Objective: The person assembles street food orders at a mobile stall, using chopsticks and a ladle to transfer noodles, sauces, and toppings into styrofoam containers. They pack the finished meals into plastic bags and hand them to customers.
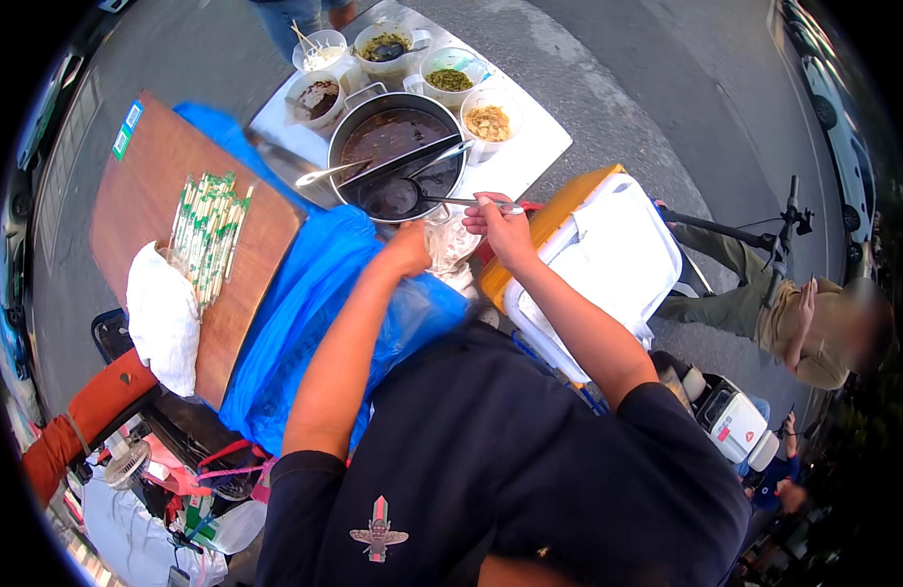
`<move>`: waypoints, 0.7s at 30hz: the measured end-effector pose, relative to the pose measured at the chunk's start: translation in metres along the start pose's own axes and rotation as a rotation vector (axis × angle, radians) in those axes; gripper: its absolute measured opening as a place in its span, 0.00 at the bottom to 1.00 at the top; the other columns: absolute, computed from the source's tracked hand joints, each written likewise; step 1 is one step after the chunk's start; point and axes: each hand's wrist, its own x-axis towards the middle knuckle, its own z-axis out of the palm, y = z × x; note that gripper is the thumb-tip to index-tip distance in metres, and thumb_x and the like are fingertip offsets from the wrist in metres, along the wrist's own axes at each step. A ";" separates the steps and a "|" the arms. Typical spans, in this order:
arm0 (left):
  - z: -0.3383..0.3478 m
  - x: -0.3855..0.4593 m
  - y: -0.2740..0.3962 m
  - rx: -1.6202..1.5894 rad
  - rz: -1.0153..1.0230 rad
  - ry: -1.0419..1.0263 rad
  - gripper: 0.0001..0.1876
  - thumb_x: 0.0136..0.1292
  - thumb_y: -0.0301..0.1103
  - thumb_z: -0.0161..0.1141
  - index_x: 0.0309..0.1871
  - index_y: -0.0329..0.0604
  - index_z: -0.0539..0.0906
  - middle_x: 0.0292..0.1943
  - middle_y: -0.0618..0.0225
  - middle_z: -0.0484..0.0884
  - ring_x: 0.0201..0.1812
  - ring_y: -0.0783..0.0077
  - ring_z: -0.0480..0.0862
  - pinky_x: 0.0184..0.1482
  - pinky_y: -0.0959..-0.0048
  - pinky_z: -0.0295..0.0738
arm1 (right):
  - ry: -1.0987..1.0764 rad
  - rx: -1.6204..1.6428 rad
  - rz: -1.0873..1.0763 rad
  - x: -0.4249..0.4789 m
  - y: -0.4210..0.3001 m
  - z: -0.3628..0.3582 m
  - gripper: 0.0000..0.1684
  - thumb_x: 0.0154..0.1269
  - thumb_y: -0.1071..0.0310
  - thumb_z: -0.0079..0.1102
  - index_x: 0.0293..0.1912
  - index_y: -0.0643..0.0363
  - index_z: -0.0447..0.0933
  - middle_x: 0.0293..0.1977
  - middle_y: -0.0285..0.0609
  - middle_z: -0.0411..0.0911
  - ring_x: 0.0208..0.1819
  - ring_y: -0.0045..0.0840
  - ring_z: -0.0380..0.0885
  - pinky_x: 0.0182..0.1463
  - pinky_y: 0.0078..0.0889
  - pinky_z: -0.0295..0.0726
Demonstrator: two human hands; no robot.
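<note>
A metal pot (332, 158) with a divider across its middle holds dark broth. My right hand (501, 229) grips the handle of a black ladle (416, 197), whose bowl dips into the near half. Close below the pot's near rim, my left hand (409, 249) has its fingers curled downward. Right beside those fingers is a crumpled clear plastic bag (451, 241); whether they grip it is hidden. A second spoon or ladle handle (451, 154) lies across the divider, and a white-ended spoon (326, 173) leans in the far half.
Plastic jugs (486, 150) of toppings surround the pot on a white table (536, 139). At left, wrapped chopsticks (213, 227) and a white cloth (163, 315) lie on a wooden board (128, 213), beside blue plastic bags (304, 308). A cloth-covered yellow box (605, 242) stands right, near a person (774, 315).
</note>
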 end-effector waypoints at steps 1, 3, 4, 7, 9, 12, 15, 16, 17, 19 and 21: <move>-0.002 -0.002 0.004 -0.001 0.004 0.019 0.37 0.48 0.25 0.71 0.67 0.37 0.77 0.65 0.43 0.79 0.68 0.44 0.76 0.73 0.61 0.70 | -0.004 0.004 -0.016 -0.006 -0.005 -0.004 0.18 0.81 0.62 0.53 0.60 0.64 0.74 0.44 0.50 0.84 0.42 0.30 0.87 0.47 0.30 0.88; -0.020 -0.009 0.023 0.000 -0.050 -0.076 0.38 0.48 0.25 0.71 0.68 0.36 0.76 0.65 0.43 0.78 0.68 0.45 0.76 0.72 0.62 0.70 | -0.010 -0.022 -0.066 -0.017 -0.017 -0.013 0.19 0.82 0.61 0.53 0.61 0.63 0.74 0.44 0.50 0.85 0.42 0.30 0.87 0.46 0.30 0.88; -0.030 -0.016 0.037 -0.001 -0.078 -0.126 0.39 0.48 0.25 0.71 0.69 0.35 0.75 0.65 0.43 0.78 0.69 0.45 0.76 0.72 0.63 0.70 | -0.011 -0.041 -0.090 -0.024 -0.024 -0.017 0.19 0.82 0.61 0.54 0.61 0.63 0.75 0.44 0.50 0.85 0.42 0.29 0.87 0.46 0.29 0.88; -0.051 -0.028 0.059 0.027 -0.063 -0.204 0.42 0.47 0.25 0.71 0.71 0.32 0.72 0.66 0.42 0.77 0.69 0.46 0.76 0.72 0.63 0.70 | -0.008 -0.061 -0.162 -0.048 -0.041 -0.028 0.18 0.82 0.61 0.53 0.59 0.66 0.75 0.42 0.50 0.85 0.40 0.28 0.87 0.44 0.28 0.88; -0.051 -0.027 0.060 0.020 -0.086 -0.227 0.46 0.47 0.26 0.71 0.74 0.31 0.68 0.69 0.41 0.75 0.70 0.46 0.75 0.72 0.64 0.70 | 0.015 -0.064 -0.191 -0.066 -0.054 -0.032 0.18 0.81 0.62 0.55 0.58 0.67 0.76 0.40 0.48 0.85 0.38 0.26 0.87 0.43 0.26 0.87; -0.062 -0.035 0.079 0.003 -0.130 -0.267 0.47 0.49 0.27 0.70 0.76 0.32 0.66 0.71 0.41 0.72 0.72 0.46 0.73 0.73 0.64 0.69 | 0.045 -0.122 -0.212 -0.089 -0.063 -0.040 0.18 0.81 0.62 0.54 0.57 0.69 0.76 0.40 0.48 0.85 0.38 0.25 0.87 0.43 0.26 0.87; -0.058 -0.029 0.068 0.023 -0.160 -0.239 0.48 0.50 0.28 0.70 0.78 0.31 0.63 0.73 0.41 0.70 0.73 0.47 0.72 0.74 0.64 0.69 | 0.059 -0.133 -0.207 -0.109 -0.063 -0.043 0.18 0.82 0.63 0.53 0.57 0.69 0.76 0.41 0.48 0.85 0.38 0.26 0.87 0.43 0.27 0.87; -0.051 -0.025 0.059 0.040 -0.166 -0.209 0.48 0.50 0.29 0.70 0.78 0.31 0.63 0.73 0.41 0.69 0.74 0.47 0.71 0.74 0.64 0.68 | 0.058 -0.135 -0.191 -0.115 -0.061 -0.043 0.17 0.82 0.63 0.52 0.57 0.68 0.76 0.41 0.49 0.85 0.39 0.26 0.87 0.43 0.27 0.87; -0.043 -0.021 0.049 0.056 -0.172 -0.179 0.49 0.51 0.29 0.70 0.78 0.31 0.62 0.74 0.41 0.68 0.75 0.47 0.70 0.74 0.64 0.68 | 0.057 -0.137 -0.175 -0.120 -0.058 -0.042 0.17 0.82 0.64 0.51 0.57 0.67 0.77 0.42 0.50 0.85 0.39 0.27 0.87 0.44 0.27 0.88; -0.031 -0.015 0.033 0.052 -0.168 -0.122 0.50 0.51 0.29 0.70 0.79 0.32 0.60 0.75 0.41 0.67 0.76 0.48 0.69 0.75 0.65 0.67 | 0.060 -0.127 -0.137 -0.129 -0.053 -0.036 0.17 0.82 0.64 0.52 0.57 0.68 0.77 0.41 0.49 0.85 0.38 0.25 0.86 0.43 0.27 0.87; -0.023 -0.014 0.026 -0.007 -0.159 -0.058 0.49 0.51 0.27 0.70 0.79 0.31 0.61 0.74 0.41 0.68 0.74 0.48 0.71 0.74 0.65 0.68 | 0.068 -0.125 -0.085 -0.133 -0.046 -0.026 0.16 0.82 0.65 0.52 0.57 0.68 0.77 0.41 0.49 0.85 0.38 0.25 0.86 0.43 0.26 0.87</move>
